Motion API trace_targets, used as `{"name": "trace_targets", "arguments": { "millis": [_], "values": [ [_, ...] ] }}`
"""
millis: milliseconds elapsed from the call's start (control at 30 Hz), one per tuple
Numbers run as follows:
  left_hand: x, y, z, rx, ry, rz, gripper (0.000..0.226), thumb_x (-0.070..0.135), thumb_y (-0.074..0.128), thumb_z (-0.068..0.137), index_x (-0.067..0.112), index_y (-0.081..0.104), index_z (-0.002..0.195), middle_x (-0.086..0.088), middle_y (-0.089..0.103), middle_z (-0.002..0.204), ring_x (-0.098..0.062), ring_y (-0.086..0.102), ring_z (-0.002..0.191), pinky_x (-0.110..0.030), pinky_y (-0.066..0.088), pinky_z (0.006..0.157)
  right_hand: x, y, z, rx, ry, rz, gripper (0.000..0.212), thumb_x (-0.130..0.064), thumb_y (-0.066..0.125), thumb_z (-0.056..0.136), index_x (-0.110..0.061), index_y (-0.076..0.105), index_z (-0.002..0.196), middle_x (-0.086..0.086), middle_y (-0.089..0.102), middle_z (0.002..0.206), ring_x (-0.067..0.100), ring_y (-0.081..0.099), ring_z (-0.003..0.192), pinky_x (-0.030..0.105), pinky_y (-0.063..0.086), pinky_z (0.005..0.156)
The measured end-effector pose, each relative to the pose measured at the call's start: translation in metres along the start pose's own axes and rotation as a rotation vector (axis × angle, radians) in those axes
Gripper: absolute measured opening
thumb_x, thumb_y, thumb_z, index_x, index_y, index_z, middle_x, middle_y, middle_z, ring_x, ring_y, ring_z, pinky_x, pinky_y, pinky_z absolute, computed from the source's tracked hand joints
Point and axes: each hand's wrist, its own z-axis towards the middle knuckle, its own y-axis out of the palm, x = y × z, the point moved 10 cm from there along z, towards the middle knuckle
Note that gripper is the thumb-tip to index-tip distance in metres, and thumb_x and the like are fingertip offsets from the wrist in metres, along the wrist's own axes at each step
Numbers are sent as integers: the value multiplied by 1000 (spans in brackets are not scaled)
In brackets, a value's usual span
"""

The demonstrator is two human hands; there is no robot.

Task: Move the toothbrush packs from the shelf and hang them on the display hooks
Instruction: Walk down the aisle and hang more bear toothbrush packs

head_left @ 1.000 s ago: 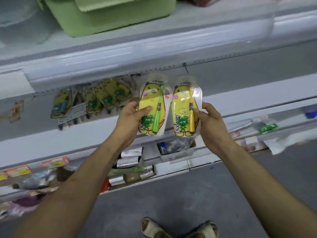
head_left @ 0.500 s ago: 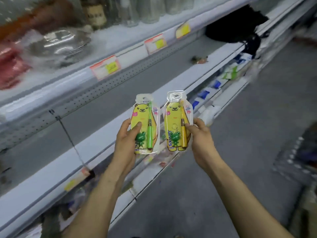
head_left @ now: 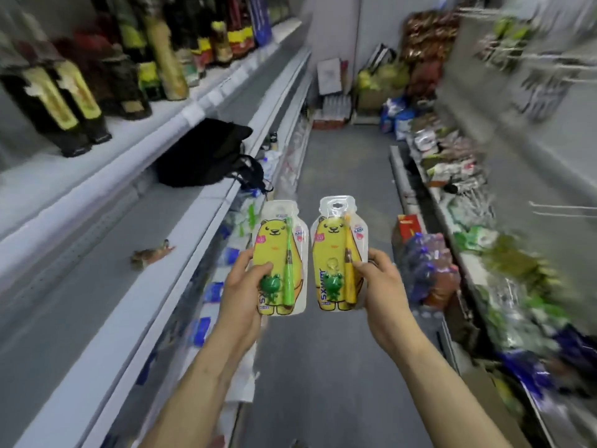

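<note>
While I stand in shop aisle, my left hand (head_left: 240,286) grips green toothbrush pack (head_left: 277,250), thumb on front. My right hand (head_left: 384,286) grips yellow toothbrush pack (head_left: 336,253) same way. Packs upright, side by side, not touching, above floor (head_left: 339,367). Hooks (head_left: 562,210) stick out on right. Black bag (head_left: 206,153) on left shelf (head_left: 129,253).

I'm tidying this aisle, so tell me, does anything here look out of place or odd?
Yes. A black bag lies slumped on the left shelf, its straps dangling over the front edge, and a small brownish scrap lies alone nearer you on that shelf. Neither seems to be stock.
</note>
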Motion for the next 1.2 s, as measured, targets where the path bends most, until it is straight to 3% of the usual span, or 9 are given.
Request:
{"name": "trace_targets", "arguments": {
  "millis": [100, 200, 333, 500, 700, 800, 933, 1067, 1200],
  "values": [
    [28, 65, 80, -110, 34, 51, 34, 3, 60, 99, 23, 71, 124, -13, 74, 125, -29, 75, 108, -48, 62, 89, -43, -13, 64, 107, -63, 27, 15, -12, 56, 102, -13, 68, 112, 9, 74, 95, 30, 67, 84, 36, 52, 61],
    [54, 142, 155, -251, 42, 84, 30, 2, 60, 99, 21, 71, 120, -11, 78, 115, -28, 75, 99, -43, 61, 87, -91, -30, 130, 183, -123, 65, 15, -14, 59, 100, -18, 70, 109, 11, 78, 100, 35, 71, 88, 52, 58, 72],
    [66, 239, 231, -388, 41, 131, 26, 5, 62, 99, 14, 69, 122, -21, 73, 120, -30, 74, 96, -49, 59, 85, -150, -74, 196, 341, -221, 68, 17, -9, 60, 99, -16, 71, 110, 9, 78, 97, 32, 70, 87, 54, 58, 79],
    [71, 365, 322, -538, 52, 117, 23, 4, 61, 100, 15, 71, 117, -16, 75, 111, -27, 76, 88, -45, 60, 83, -206, -129, 285, 449, -302, 116, 19, -9, 55, 104, -14, 68, 117, 18, 78, 108, 46, 74, 102, 73, 54, 91],
    [73, 505, 411, -672, 43, 116, 21, 7, 63, 100, 15, 71, 118, -16, 77, 114, -32, 77, 95, -48, 60, 87, -276, -183, 390, 553, -373, 99, 17, -6, 52, 105, -12, 65, 114, 16, 78, 100, 36, 77, 89, 56, 63, 78],
    [83, 575, 456, -733, 66, 119, 23, 9, 64, 101, 16, 71, 121, -15, 77, 116, -36, 76, 104, -56, 59, 95, -316, -204, 435, 601, -421, 69, 17, -8, 53, 105, -13, 66, 115, 13, 78, 103, 34, 78, 92, 57, 63, 83],
    [79, 658, 499, -844, 30, 88, 26, 11, 64, 101, 17, 69, 126, -12, 77, 119, -36, 74, 109, -55, 59, 95, -343, -239, 480, 702, -430, 58, 17, -12, 53, 107, -17, 66, 118, 6, 79, 107, 27, 79, 95, 53, 63, 85],
    [65, 738, 535, -958, -20, 61, 27, 8, 63, 101, 14, 67, 127, -15, 76, 121, -41, 70, 115, -63, 52, 104, -366, -276, 515, 856, -459, 53, 15, -10, 56, 105, -15, 68, 114, 6, 79, 102, 21, 78, 87, 42, 62, 72],
    [51, 804, 557, -1098, -72, 83, 25, 9, 62, 101, 17, 69, 124, -12, 77, 118, -37, 71, 112, -64, 51, 104, -381, -298, 531, 1031, -475, 61, 16, -10, 55, 105, -15, 68, 112, 5, 77, 92, 20, 73, 77, 42, 58, 63]
  ]
}}
